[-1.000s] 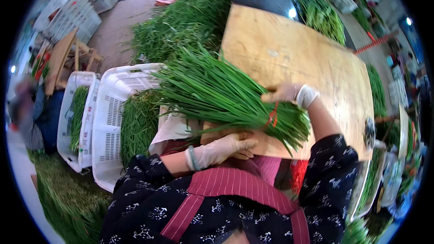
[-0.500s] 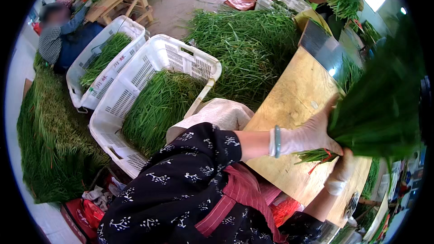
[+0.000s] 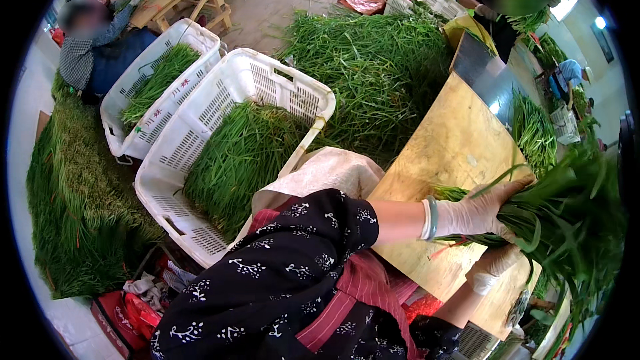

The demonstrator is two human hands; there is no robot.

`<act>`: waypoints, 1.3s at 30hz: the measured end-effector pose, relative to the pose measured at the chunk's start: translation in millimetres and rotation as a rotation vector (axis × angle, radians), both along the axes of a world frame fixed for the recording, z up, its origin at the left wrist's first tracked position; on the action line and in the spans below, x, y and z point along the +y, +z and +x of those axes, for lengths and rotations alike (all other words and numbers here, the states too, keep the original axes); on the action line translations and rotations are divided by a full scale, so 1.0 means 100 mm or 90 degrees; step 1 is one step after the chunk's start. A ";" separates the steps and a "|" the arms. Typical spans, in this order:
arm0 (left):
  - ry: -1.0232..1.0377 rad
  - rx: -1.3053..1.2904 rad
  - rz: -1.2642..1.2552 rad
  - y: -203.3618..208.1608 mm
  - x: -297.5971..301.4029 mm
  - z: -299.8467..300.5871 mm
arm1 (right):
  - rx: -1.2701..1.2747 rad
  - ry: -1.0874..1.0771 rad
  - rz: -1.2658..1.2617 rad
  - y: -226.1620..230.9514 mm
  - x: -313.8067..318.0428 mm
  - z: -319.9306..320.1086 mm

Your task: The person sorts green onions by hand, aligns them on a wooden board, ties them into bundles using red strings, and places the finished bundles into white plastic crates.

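The gloved right hand (image 3: 495,265) meets the green bundle (image 3: 567,208) from below; its fingertips are hidden, so I cannot tell how firmly it grips. Just beside it, the gloved left hand (image 3: 479,216) clamps the stems, a red strand (image 3: 455,245) showing below. The leaves fan past the right edge of the wooden counter (image 3: 460,150). Good handling probably means gripping close to the stem ends, snugly but without bruising, so loose blades can hang free. Farther off lies a leafy heap (image 3: 373,80).
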State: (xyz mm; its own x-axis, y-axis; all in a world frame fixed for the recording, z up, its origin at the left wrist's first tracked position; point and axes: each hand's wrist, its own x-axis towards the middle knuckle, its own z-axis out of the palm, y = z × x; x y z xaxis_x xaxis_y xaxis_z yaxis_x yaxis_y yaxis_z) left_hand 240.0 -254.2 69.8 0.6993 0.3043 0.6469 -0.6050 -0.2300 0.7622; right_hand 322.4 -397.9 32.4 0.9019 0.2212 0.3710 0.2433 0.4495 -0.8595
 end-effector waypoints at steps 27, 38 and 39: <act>0.348 0.124 0.384 -0.16 0.76 -0.85 | -0.854 0.203 -0.997 -0.06 1.10 -0.51; 0.318 0.345 0.776 -0.93 -0.16 0.09 | -0.721 -0.261 -1.008 -0.01 0.10 0.15; 0.288 0.342 0.770 -0.89 -0.15 0.07 | -0.557 -0.111 -1.036 -0.42 0.04 0.21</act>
State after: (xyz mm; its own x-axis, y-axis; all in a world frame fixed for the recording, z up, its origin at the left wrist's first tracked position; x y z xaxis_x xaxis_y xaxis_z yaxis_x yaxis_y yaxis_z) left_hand 246.8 -269.6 -19.4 0.9347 0.0206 0.3547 -0.0028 -0.9979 0.0651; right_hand 343.1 -394.0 -9.4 0.6437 0.7300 0.2297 0.7476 -0.6640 0.0152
